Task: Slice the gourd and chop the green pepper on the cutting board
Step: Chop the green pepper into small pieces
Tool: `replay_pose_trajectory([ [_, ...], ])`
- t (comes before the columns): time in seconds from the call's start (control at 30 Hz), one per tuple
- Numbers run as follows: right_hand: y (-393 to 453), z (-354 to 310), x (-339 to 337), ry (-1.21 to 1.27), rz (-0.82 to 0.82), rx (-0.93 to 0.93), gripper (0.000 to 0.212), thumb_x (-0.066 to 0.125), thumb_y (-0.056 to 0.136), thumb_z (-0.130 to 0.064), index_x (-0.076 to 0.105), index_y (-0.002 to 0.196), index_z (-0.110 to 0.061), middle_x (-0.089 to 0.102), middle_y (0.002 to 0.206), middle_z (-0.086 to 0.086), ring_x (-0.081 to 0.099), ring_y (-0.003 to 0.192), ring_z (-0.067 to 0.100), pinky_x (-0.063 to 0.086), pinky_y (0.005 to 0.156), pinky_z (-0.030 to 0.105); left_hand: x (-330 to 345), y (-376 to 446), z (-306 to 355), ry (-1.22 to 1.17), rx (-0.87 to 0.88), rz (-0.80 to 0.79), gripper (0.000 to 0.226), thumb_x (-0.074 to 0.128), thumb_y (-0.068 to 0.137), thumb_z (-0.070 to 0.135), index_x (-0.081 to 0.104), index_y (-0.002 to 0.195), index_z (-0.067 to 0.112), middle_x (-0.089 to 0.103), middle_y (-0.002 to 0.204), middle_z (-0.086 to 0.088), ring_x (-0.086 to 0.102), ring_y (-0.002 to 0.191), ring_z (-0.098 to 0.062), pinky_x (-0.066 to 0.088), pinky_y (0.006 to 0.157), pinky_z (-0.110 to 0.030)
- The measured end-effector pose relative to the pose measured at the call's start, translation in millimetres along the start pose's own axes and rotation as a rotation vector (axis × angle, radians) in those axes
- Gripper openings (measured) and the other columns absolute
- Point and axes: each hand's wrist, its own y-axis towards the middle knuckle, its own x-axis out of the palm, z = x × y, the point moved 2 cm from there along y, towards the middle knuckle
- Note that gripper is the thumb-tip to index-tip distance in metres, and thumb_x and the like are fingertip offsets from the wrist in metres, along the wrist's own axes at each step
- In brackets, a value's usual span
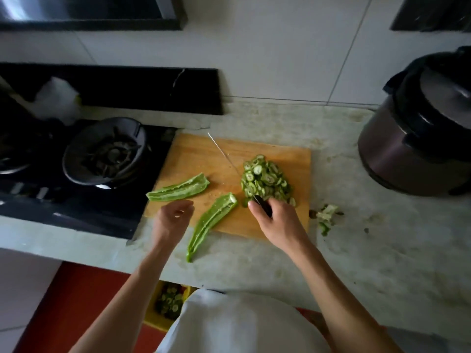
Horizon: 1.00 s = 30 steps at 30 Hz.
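Gripping the black-handled knife [230, 165] right-handed [276, 221] beside heaped green gourd slices [266, 179], left fingers [182, 208] loosely apart, reaching for halved green pepper [212, 220].

Single head view, sitting above the person's chest and looking steeply down and forward. Wide lens is bending the edges. Cutting board [237, 184] is lying near frame centre, close, within arm's reach; both forearms are entering from the bottom edge. Worktop [369, 263] is filling the middle and right, stove [76, 189] is sitting at left, tiled wall [280, 59] is running across the top. Floor is showing at bottom left. No second view is sharing the scene.
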Motion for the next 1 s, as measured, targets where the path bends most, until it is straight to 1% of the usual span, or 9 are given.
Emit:
replay_pose_trajectory([
  [0.13, 17.7, -19.2, 30.2, -0.068, -0.066, 0.024, 0.048, 0.052, 0.093, -0.059, 0.047, 0.066, -0.02, 0.053, 0.057, 0.0, 0.05, 0.051, 0.016, 0.032, 0.047, 0.03, -17.4, 27.2, -20.8, 0.148, 0.007, 0.021, 0.023, 0.076, 0.084, 0.009, 0.077, 0.106, 0.013, 0.072, 0.108, -0.006, 0.066, 0.096, -0.022, 0.046, 0.081, -0.024],
  [0.2, 25.3, -28.9, 42.1, -0.06, -0.091, 0.051, 0.049, 0.05, 0.094, -0.058, 0.05, 0.068, -0.016, 0.057, 0.059, 0.002, 0.054, 0.053, 0.018, 0.04, 0.049, 0.034, -21.9, 43.0, -29.3, 0.223, 0.087, -0.003, 0.032, 0.076, 0.079, 0.006, 0.075, 0.111, 0.012, 0.07, 0.113, -0.01, 0.065, 0.104, -0.029, 0.05, 0.09, -0.031],
  [0.27, 32.9, -36.1, 52.5, -0.03, -0.096, 0.082, 0.053, 0.048, 0.095, -0.059, 0.057, 0.072, -0.011, 0.063, 0.061, 0.007, 0.061, 0.054, 0.02, 0.05, 0.053, 0.041, -22.9, 58.6, -36.2, 0.306, 0.154, -0.05, 0.04, 0.076, 0.077, 0.007, 0.072, 0.116, 0.014, 0.067, 0.115, -0.011, 0.063, 0.105, -0.034, 0.052, 0.092, -0.041],
  [0.33, 38.8, -41.4, 60.8, -0.014, -0.1, 0.112, 0.056, 0.046, 0.095, -0.06, 0.06, 0.076, -0.009, 0.065, 0.063, 0.009, 0.063, 0.055, 0.022, 0.053, 0.057, 0.045, -22.4, 71.4, -39.4, 0.388, 0.186, -0.095, 0.047, 0.076, 0.078, 0.013, 0.068, 0.124, 0.017, 0.064, 0.121, -0.01, 0.058, 0.11, -0.037, 0.049, 0.096, -0.048],
  [0.5, 45.0, -48.1, 71.7, -0.057, -0.099, 0.174, 0.056, 0.046, 0.096, -0.059, 0.061, 0.078, -0.009, 0.066, 0.066, 0.009, 0.063, 0.059, 0.023, 0.053, 0.06, 0.045, -15.8, 96.3, -40.3, 0.455, 0.23, -0.22, 0.061, 0.075, 0.079, 0.027, 0.058, 0.138, 0.023, 0.057, 0.132, -0.007, 0.051, 0.121, -0.033, 0.036, 0.106, -0.045],
  [0.6, 41.7, -47.6, 74.8, -0.079, -0.066, 0.204, 0.054, 0.048, 0.097, -0.057, 0.061, 0.077, -0.009, 0.065, 0.065, 0.009, 0.063, 0.06, 0.022, 0.052, 0.062, 0.043, -13.0, 106.8, -42.1, 0.413, 0.194, -0.256, 0.064, 0.076, 0.079, 0.031, 0.055, 0.138, 0.022, 0.056, 0.126, -0.011, 0.053, 0.117, -0.036, 0.041, 0.103, -0.044],
  [0.77, 33.7, -45.0, 78.9, -0.073, 0.0, 0.283, 0.051, 0.048, 0.095, -0.058, 0.061, 0.076, -0.013, 0.066, 0.065, 0.006, 0.063, 0.059, 0.019, 0.051, 0.061, 0.042, -11.4, 104.5, -41.8, 0.265, 0.183, -0.217, 0.064, 0.079, 0.079, 0.035, 0.054, 0.136, 0.021, 0.055, 0.117, -0.012, 0.057, 0.101, -0.031, 0.053, 0.082, -0.041],
  [0.9, 25.0, -47.1, 78.4, -0.067, 0.041, 0.324, 0.049, 0.048, 0.096, -0.058, 0.061, 0.075, -0.015, 0.065, 0.064, 0.003, 0.063, 0.058, 0.016, 0.051, 0.06, 0.039, -7.9, 99.2, -36.5, 0.286, 0.219, -0.232, 0.06, 0.079, 0.081, 0.036, 0.057, 0.134, 0.018, 0.057, 0.12, -0.013, 0.054, 0.108, -0.033, 0.052, 0.085, -0.045],
  [1.0, 15.9, -44.6, 75.0, -0.079, 0.065, 0.313, 0.048, 0.049, 0.096, -0.055, 0.059, 0.073, -0.014, 0.064, 0.064, 0.003, 0.062, 0.059, 0.017, 0.05, 0.061, 0.039, -5.9, 93.3, -25.3, 0.201, 0.288, -0.21, 0.047, 0.078, 0.083, 0.028, 0.065, 0.126, 0.014, 0.063, 0.117, -0.013, 0.062, 0.099, -0.033, 0.057, 0.078, -0.045],
])
